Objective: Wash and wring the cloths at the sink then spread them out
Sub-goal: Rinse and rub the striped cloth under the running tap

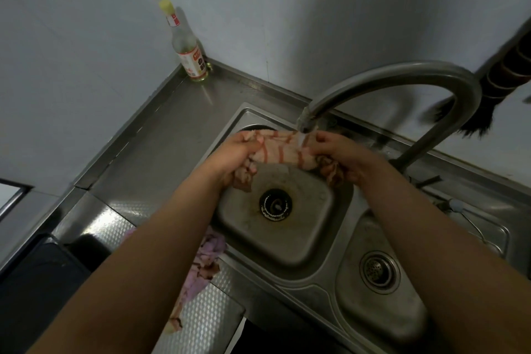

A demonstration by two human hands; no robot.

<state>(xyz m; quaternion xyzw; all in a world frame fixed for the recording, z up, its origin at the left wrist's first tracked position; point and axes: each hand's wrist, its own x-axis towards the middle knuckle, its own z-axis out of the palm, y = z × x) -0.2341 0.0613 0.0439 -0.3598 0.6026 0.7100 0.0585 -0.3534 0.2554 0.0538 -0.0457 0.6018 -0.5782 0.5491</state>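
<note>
both forearms reach over the counter edge, where a purple cloth (205, 264) lies bunched just beside the sink (290, 250), apart from the hands. beyond it the striped cloth (283, 149) is stretched under the running tap (306, 121) above the basin, long axis running left to right. left hand (240, 152) grips one end and right hand (339, 156) the other, equally near; judged mid-rinse, placed for an opposed twist.

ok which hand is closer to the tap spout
Right. The right hand grips the striped cloth just beside the spout; the left hand grips the cloth's other end, farther off.
</note>
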